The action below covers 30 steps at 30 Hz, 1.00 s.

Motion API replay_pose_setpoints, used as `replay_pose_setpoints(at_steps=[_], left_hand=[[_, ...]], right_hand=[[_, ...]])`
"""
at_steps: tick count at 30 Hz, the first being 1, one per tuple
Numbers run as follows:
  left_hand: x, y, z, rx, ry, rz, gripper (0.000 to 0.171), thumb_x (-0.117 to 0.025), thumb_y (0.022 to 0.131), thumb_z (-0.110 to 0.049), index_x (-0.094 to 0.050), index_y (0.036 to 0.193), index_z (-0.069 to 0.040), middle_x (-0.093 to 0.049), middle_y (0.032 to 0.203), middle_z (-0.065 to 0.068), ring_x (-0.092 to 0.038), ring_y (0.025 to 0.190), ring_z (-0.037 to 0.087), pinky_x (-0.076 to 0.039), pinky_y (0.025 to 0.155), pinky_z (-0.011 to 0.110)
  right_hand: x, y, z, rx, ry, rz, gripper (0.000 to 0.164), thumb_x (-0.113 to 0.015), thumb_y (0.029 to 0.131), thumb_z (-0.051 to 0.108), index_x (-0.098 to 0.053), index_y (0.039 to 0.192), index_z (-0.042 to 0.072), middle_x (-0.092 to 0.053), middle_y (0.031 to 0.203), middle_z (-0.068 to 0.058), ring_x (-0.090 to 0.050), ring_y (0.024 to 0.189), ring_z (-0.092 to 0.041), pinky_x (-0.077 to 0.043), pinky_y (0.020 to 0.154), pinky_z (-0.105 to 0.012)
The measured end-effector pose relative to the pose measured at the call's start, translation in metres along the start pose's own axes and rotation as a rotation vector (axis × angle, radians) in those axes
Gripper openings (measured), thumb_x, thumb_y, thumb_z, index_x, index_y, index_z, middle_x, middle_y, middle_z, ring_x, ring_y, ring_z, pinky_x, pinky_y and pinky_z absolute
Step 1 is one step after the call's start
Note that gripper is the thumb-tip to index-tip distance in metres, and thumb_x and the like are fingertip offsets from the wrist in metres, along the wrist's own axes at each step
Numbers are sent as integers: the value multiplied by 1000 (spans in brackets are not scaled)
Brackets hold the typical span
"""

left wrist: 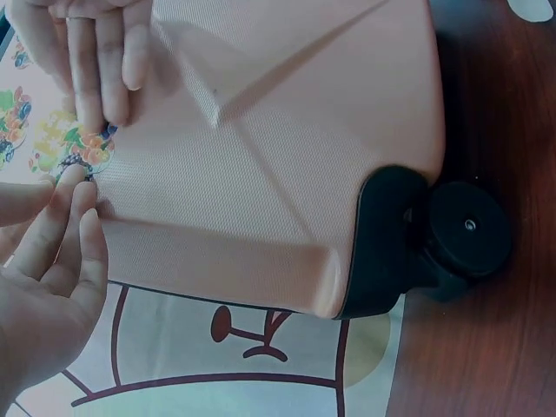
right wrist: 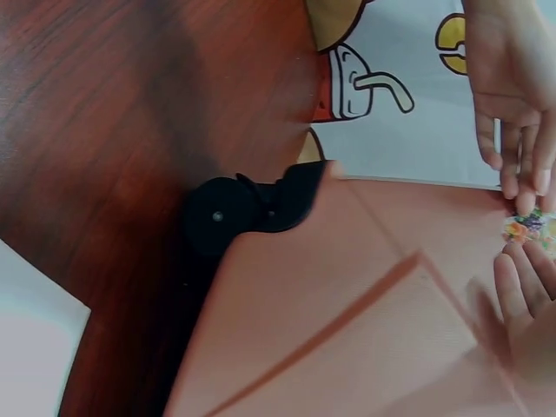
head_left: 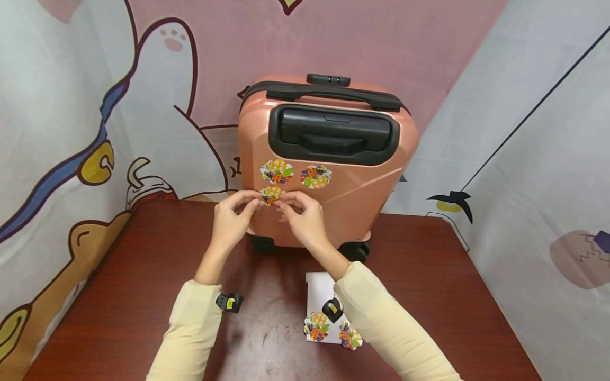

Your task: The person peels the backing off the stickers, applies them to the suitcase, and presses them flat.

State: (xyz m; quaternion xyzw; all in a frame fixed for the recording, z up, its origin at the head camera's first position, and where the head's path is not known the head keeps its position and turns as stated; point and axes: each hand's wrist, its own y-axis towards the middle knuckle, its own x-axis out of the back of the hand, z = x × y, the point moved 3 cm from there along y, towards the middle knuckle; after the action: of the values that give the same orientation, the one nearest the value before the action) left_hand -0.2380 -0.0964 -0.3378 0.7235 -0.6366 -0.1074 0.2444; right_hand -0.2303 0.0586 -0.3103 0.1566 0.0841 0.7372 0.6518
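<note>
A pink suitcase (head_left: 343, 201) stands upright on the table with its handle side up. Against its front, a round fruit-print sticker (head_left: 272, 196) sits between the two hands. The left hand (head_left: 229, 219) pinches the sticker's left edge with thumb and forefinger, other fingers extended. On the opposite edge, the right hand (head_left: 305, 219) pinches it the same way. Just above are two similar stickers on the shell, one on the left (head_left: 276, 171) and one on the right (head_left: 316, 177). In the left wrist view the fingertips are right at the sticker (left wrist: 74, 143), close against the shell.
A white backing sheet (head_left: 320, 288) lies on the brown table (head_left: 157, 275) below the right forearm, with two more fruit stickers (head_left: 316, 326) at its lower edge. Black wheels (head_left: 355, 251) support the suitcase. A cartoon-printed cloth (head_left: 190, 74) hangs behind and at both sides.
</note>
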Motion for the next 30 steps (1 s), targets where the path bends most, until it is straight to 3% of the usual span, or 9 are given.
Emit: replay_pose_setpoints(at_steps=[4, 8, 12, 15, 21, 27, 30], left_hand=[[2, 0, 1, -7, 0, 19, 14, -58, 87, 1, -66, 97, 6, -67, 85, 20, -64, 79, 30, -45, 65, 13], [2, 1, 0, -9, -3, 35, 14, -57, 87, 4, -65, 97, 8, -66, 86, 22, -63, 81, 32, -44, 65, 12], [3, -1, -18, -16, 20, 43, 14, -54, 86, 8, -63, 96, 13, -64, 86, 26, -61, 81, 38, -43, 65, 12], [5, -4, -31, -21, 40, 45, 14, -54, 86, 9, -62, 95, 14, -64, 85, 28, -60, 81, 40, -42, 64, 13], [6, -4, -35, -35, 51, 41, 13, -55, 85, 9, -62, 95, 14, -64, 83, 27, -61, 80, 38, -43, 64, 14], [6, -4, -34, -29, 47, 52, 13, -55, 86, 8, -62, 95, 13, -63, 84, 27, -60, 80, 40, -43, 65, 14], [6, -4, -33, -24, 51, 54, 13, -55, 86, 8, -62, 95, 13, -63, 84, 27, -60, 81, 39, -43, 66, 15]], right_hand=[[-1, -1, 18, 62, -6, 44, 18, -54, 87, -6, -56, 102, -17, -60, 98, -31, -58, 89, -45, -50, 64, -52], [-1, 3, 22, 159, 4, 104, 19, -52, 89, -5, -56, 105, -14, -60, 104, -28, -57, 95, -40, -51, 57, -50], [-2, 10, 13, 223, 21, 143, 20, -52, 90, -2, -57, 108, -9, -61, 108, -22, -58, 98, -34, -49, 56, -52], [-2, 13, 2, 202, 13, 143, 19, -53, 90, 0, -58, 107, -7, -62, 108, -19, -58, 97, -30, -50, 61, -51], [-1, 5, -14, 121, 17, 153, 18, -51, 88, -9, -57, 104, -11, -61, 105, -26, -58, 97, -37, -49, 72, -52], [-2, -7, -5, 118, -47, 176, 16, -51, 84, -14, -55, 99, -18, -59, 100, -32, -57, 96, -41, -47, 83, -46], [-4, -6, 3, 109, -47, 177, 16, -51, 85, -14, -54, 99, -18, -59, 99, -33, -57, 96, -43, -47, 81, -50]])
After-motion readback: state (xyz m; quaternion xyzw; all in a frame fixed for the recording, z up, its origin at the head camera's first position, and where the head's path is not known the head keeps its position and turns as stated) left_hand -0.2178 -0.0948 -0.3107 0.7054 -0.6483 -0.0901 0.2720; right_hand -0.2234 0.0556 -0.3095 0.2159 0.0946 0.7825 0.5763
